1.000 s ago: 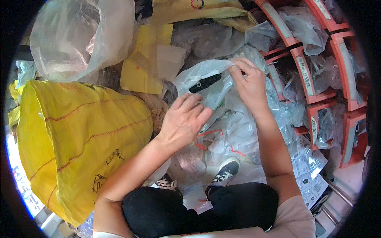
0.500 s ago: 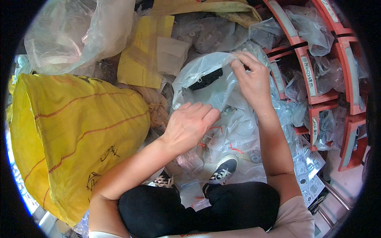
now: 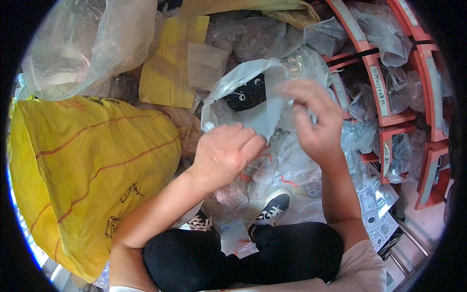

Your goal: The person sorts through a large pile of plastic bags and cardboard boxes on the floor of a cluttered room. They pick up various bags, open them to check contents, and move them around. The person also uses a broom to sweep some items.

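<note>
A translucent white plastic bag (image 3: pixel 245 69) stands with its mouth spread in front of me. Small black parts (image 3: pixel 251 97) lie inside it, and one pale ring-like piece (image 3: pixel 242 97) shows on top of them. My left hand (image 3: pixel 227 152) is closed on the near left part of the bag's rim, its knuckles up and the fingertips hidden from view. Just right of the opening, my right hand (image 3: pixel 316 114) hangs blurred by motion. Its thumb and fingers are apart, and nothing shows between them.
A large yellow woven sack (image 3: pixel 97 175) fills the left side. Red bins (image 3: pixel 377 92) holding plastic bags stack along the right. Yellow cardboard (image 3: pixel 175 61) and clear bags (image 3: pixel 92 44) lie at the back. More knotted plastic bags surround my shoes (image 3: pixel 275 207).
My right hand has let go of the bag's rim and drawn back slightly right and toward me. The bag's mouth shows more black parts. My left hand has shifted slightly left.
</note>
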Available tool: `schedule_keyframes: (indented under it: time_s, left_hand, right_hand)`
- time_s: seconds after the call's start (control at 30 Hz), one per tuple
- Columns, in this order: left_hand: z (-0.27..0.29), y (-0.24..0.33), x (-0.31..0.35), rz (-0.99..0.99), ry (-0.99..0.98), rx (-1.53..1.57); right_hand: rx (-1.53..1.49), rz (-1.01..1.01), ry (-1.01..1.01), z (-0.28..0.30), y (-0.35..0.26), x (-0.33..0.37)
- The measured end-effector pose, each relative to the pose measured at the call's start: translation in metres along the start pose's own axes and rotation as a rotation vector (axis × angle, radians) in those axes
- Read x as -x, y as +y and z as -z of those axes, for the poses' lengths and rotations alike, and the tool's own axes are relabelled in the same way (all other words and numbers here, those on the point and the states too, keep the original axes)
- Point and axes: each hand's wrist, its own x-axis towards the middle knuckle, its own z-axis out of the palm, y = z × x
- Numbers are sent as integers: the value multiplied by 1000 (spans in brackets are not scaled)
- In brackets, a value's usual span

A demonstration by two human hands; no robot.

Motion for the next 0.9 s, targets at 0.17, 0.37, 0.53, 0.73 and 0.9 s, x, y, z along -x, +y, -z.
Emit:
schedule_keyframes:
  time_s: [0.17,0.37,0.53,0.73,0.9]
  left_hand:
    - [10,-22,-3,81,132,-143]
    - [14,-65,-37,433,-44,-142]
    - [41,-48,-48,384,175,23]
    - [110,13,-10,451,144,120]
    - [90,20,15,647,-290,112]
  right_hand:
    - [149,-23,-423,-8,-10,20]
    - [180,55,-444,-8,-2,23]
    - [165,121,-270,33,-18,17]
    - [59,21,-183,90,-56,45]
    - [109,26,-514,59,-38,43]
